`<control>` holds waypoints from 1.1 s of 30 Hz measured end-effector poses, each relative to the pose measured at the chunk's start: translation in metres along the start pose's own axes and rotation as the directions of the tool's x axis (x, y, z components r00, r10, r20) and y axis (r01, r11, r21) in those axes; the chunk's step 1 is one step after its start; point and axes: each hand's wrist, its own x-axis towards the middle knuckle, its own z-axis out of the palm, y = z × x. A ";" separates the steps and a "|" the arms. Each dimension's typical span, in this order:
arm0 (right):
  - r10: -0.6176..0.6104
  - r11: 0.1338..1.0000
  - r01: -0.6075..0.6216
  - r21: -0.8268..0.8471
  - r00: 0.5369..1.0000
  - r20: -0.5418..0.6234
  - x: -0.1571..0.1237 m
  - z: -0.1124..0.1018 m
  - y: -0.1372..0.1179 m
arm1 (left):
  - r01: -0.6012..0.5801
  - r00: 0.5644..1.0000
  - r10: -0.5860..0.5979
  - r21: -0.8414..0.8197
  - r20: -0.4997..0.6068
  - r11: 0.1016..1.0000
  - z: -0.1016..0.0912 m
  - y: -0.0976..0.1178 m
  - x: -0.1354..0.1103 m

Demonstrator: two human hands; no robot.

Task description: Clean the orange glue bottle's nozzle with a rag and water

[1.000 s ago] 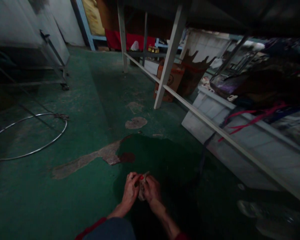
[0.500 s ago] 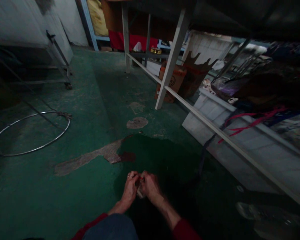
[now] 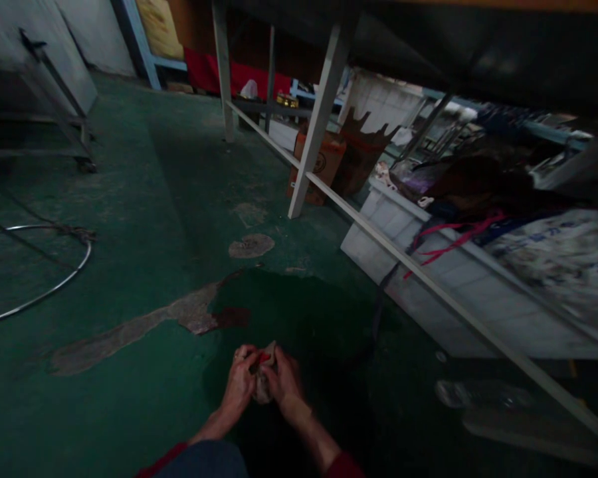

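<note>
Close together above the dark wet patch (image 3: 299, 299) on the green floor, my two hands grip one small item. It is a crumpled, pale brownish piece (image 3: 262, 388), perhaps cloth or a small bag, with a bit of bright red showing near its top. My left hand (image 3: 240, 378) pinches it from the left side. On the other side my right hand (image 3: 286, 382) has fingers and thumb closed on its edge. The exact kind of the item is too small and dim to make out.
A white plastic bin (image 3: 423, 265) heaped with cloth and bags stands at right, behind a table's metal rail (image 3: 389, 245). A clear plastic bottle (image 3: 478, 393) lies nearby. Cardboard boxes (image 3: 329, 162) sit under the table. A metal hoop (image 3: 74, 272) is at left, near a wheeled cart (image 3: 70, 126).
The view has swung to the right, so the surroundings sit further left. My fingers have spread the item a little, and more of its pale edge and the red part shows.
</note>
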 end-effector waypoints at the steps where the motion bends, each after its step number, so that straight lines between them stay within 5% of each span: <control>1: -0.021 1.000 0.021 -0.023 1.000 0.013 0.001 0.000 0.000 | -0.004 1.000 0.004 0.005 -0.001 1.000 0.001 -0.001 0.000; 10: -0.189 0.977 0.194 -0.084 0.980 0.070 0.009 -0.005 -0.004 | -0.030 0.999 0.030 0.043 0.011 0.999 0.004 -0.014 0.000; 18: -0.163 0.984 0.165 0.059 0.985 -0.050 0.005 -0.002 -0.001 | -0.086 0.995 0.080 0.100 0.067 0.991 0.002 -0.010 -0.003; 25: 0.076 0.963 -0.003 0.271 0.963 -0.260 -0.017 -0.003 0.014 | -0.130 0.984 0.109 0.144 0.142 0.981 0.005 -0.004 -0.004; 30: 0.301 0.917 -0.140 0.374 0.858 -0.415 -0.008 -0.027 0.044 | -0.079 0.994 0.061 0.198 0.095 0.977 0.003 -0.002 -0.001; 33: 0.374 0.888 -0.176 0.425 0.815 -0.444 -0.006 -0.023 0.058 | -0.082 0.994 0.065 0.207 0.091 0.975 0.002 0.000 -0.002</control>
